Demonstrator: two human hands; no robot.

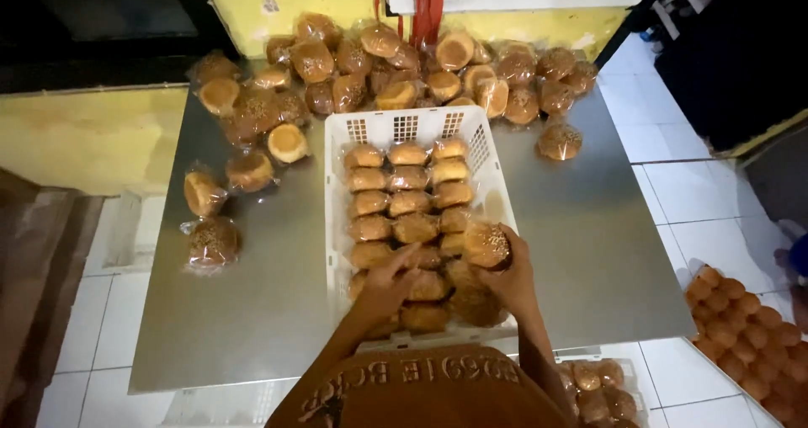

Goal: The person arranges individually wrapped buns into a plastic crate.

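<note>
A white plastic crate (pixel 396 127) stands on the steel table (pixel 261 302), filled with rows of wrapped buns (pixel 410 202). My right hand (pixel 512 281) grips one wrapped sesame bun (pixel 486 245) at the crate's right side. My left hand (pixel 389 283) rests on the buns in the crate's near half, fingers spread over them.
A heap of wrapped buns (pixel 396 66) lies at the table's far edge, with several loose ones (pixel 212 241) on the left and one (pixel 560 141) on the right. A tray of unwrapped buns (pixel 745 331) sits low at the right, more buns (pixel 599 390) under the table. White tiled floor surrounds.
</note>
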